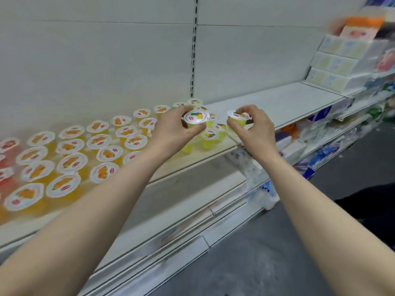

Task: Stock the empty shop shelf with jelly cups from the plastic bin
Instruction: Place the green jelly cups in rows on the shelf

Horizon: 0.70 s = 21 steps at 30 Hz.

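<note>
Above the shelf (277, 103), left hand (171, 129) and right hand (256, 129) each grip a yellow jelly cup (195, 119) with curled fingers; seemingly the placing step: next, set both upright at three o'clock of the stocked rows (70, 163)

White back panel (96, 60) rises behind the display, split by 1 slotted metal upright (193, 60). At far right, pastel-wrapped packs (337, 60) stand stacked in 3 tiers, with an orange-topped pack (361, 24) above them. Lower right shelves (316, 133) carry blue and white packaged goods, too blurred to identify. Grey speckled floor (267, 263) runs below. 1 dark object (372, 201) sits at the right edge, unidentifiable.
</note>
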Tool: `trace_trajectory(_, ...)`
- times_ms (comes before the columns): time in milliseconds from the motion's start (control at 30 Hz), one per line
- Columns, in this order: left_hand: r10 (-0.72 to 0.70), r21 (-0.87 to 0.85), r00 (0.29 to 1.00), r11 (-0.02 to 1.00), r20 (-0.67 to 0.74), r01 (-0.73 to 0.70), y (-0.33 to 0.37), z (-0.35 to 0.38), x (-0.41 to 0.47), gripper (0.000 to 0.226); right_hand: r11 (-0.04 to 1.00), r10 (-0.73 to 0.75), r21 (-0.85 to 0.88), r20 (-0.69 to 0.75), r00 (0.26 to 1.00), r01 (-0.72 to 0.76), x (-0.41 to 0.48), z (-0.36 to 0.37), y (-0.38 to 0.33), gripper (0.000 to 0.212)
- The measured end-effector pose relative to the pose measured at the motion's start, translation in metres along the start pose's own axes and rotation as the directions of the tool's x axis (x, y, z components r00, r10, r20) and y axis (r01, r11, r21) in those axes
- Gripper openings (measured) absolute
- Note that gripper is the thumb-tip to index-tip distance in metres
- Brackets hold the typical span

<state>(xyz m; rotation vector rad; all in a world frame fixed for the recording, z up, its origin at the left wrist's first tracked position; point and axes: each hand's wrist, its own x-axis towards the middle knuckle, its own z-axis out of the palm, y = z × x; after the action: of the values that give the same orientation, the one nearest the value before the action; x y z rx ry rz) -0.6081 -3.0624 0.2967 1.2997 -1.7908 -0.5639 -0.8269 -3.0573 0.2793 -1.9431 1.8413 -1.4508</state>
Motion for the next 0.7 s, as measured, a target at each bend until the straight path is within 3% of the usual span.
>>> trace_trajectory(333, -0.153, 0.119, 0.971, 0.977, -0.182, 0.176, 0.005, 0.046, 0.095, 0.051, 0.998, -0.043, 0.059, 0.211, 0.977, 0.031, 0.13, 0.037, 0.079, 0.028)
trace_trajectory(467, -0.19, 0.117, 0.945, 0.967, -0.265, 0.227, 0.007, 0.06, 0.114, 0.043, 0.997, -0.056, 0.068, 0.359, 0.932, 0.033, 0.167, 0.062, 0.105, 0.031)
trace_trajectory(700, -0.238, 0.18, 0.899, 0.93, -0.368, 0.32, 0.004, 0.076, 0.133, 0.055, 0.984, -0.168, 0.142, 0.513, 0.842, 0.109, 0.195, 0.11, 0.122, 0.031)
